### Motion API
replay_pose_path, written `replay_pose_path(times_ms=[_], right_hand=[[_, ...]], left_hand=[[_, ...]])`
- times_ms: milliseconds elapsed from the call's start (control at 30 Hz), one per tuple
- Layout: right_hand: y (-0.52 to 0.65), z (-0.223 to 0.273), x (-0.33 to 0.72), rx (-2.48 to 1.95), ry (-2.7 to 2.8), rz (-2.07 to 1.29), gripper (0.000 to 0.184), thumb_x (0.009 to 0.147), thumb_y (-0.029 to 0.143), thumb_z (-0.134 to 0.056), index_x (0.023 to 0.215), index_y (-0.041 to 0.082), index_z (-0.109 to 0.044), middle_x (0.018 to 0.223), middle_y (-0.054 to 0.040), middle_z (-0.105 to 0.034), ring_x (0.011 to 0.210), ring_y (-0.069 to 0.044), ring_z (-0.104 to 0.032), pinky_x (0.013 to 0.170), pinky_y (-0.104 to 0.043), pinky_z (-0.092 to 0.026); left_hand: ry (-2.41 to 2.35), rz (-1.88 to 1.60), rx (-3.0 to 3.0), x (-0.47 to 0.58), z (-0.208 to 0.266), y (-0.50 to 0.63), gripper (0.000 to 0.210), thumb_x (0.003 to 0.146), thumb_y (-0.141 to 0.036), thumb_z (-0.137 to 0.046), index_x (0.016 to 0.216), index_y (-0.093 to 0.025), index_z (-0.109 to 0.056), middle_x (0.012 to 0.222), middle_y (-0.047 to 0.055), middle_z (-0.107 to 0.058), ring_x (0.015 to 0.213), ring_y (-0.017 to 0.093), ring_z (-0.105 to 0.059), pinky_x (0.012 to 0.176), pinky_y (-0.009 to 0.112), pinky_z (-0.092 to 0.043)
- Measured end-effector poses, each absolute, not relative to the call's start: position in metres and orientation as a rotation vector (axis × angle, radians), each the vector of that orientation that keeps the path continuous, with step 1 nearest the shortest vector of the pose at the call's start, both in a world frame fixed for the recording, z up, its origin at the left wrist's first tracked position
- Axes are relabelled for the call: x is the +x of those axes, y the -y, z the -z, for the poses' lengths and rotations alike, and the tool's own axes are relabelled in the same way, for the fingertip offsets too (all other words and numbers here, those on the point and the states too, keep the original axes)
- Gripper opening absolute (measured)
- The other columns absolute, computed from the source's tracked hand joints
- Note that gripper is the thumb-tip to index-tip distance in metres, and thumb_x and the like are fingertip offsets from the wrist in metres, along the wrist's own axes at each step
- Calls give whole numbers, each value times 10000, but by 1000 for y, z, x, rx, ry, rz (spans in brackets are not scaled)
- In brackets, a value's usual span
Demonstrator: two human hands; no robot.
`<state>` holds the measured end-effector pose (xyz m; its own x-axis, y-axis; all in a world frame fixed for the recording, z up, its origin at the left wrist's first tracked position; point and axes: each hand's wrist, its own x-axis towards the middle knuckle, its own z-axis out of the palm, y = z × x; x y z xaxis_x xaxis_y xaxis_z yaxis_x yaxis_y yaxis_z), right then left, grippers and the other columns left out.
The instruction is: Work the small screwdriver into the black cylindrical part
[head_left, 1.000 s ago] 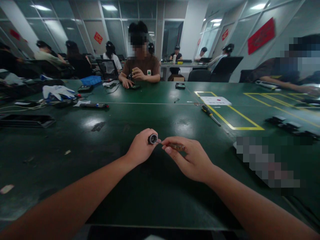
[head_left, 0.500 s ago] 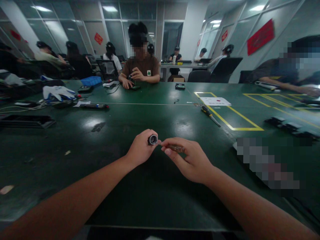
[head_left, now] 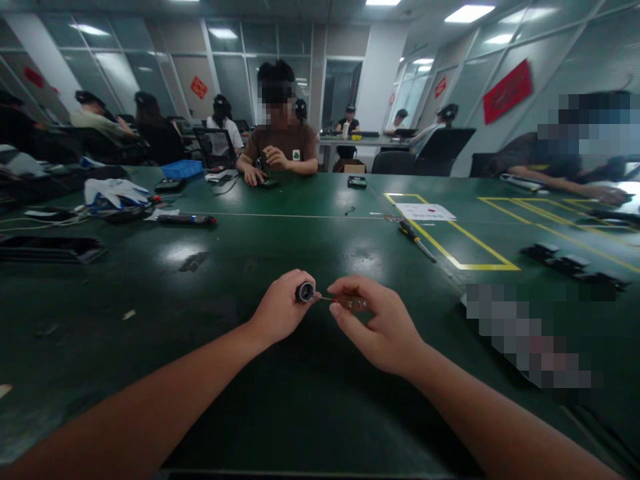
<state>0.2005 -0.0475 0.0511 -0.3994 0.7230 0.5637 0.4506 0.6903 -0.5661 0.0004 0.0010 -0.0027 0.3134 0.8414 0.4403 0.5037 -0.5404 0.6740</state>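
My left hand (head_left: 280, 303) is wrapped round a black cylindrical part (head_left: 305, 291), whose round, hollow-looking end faces me. From the right, my right hand (head_left: 383, 320) holds a small screwdriver (head_left: 353, 303) with a clear brownish handle between thumb and fingers. Its thin shaft points left and its tip reaches the left fingertips beside the cylinder; whether it sits in a screw is too small to tell. Both hands are above the green table (head_left: 240, 413).
A black-and-yellow screwdriver (head_left: 417, 240) lies by a white paper sheet (head_left: 426, 212) and yellow tape. At left are white gloves (head_left: 117, 193), a pen-like tool (head_left: 185, 220) and a black tray (head_left: 50, 249). A blurred flat object (head_left: 525, 343) lies right. A person (head_left: 280, 143) works opposite.
The thumb and fingers of my right hand have spread a little round the screwdriver handle. My view has tilted slightly upward; the cylinder stays in my left hand.
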Motion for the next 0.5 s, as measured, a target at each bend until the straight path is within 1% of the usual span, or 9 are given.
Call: replay_pose_path(times_ms=[100,167,267,333,433,500], right_hand=[[47,-51,201,-909,1968,-440,207,893,164,-656,1051,234,-541,857,-1,-708,739,-152,-702,685,-267,-549],[46,-51,201,-910,1936,-442,208,903,171,-662,1046,240,-527,849,3,-715,758,-156,-719,693,-265,-554],[44,-48,203,-906,1941,-432,165,937,200,-642,1071,241,-555,893,-16,-716,797,-170,-729,722,-286,-564],[43,-46,205,-889,1949,-455,148,987,241,-582,1135,239,-577,959,-38,-720,845,-181,-730,764,-314,-570],[42,-44,206,-871,1945,-466,204,1046,280,-479,1206,237,-599,1008,-51,-724,899,-192,-722,813,-346,-567],[42,-44,206,-876,1942,-384,203,1041,280,-493,1179,229,-632,1028,-59,-718,930,-201,-709,825,-355,-560]], left_hand=[[-1203,-1098,2180,0,2,-1,88,893,-215,-671,837,-197,-606,844,-3,-614,810,166,-579,720,295,-405],[-1209,-1093,2187,0,2,0,100,898,-226,-672,830,-197,-605,843,-3,-613,810,166,-577,719,297,-403],[-1220,-1095,2181,0,1,0,111,896,-235,-683,828,-198,-603,837,-6,-610,807,164,-576,715,296,-404],[-1224,-1106,2170,0,1,0,104,886,-220,-691,833,-199,-604,838,-9,-611,804,163,-576,715,293,-407],[-1221,-1119,2137,1,1,0,101,878,-203,-695,839,-198,-603,841,-12,-612,794,157,-576,715,285,-412],[-1221,-1118,2122,1,1,0,107,875,-203,-699,837,-196,-600,837,-14,-610,786,153,-573,713,280,-412]])
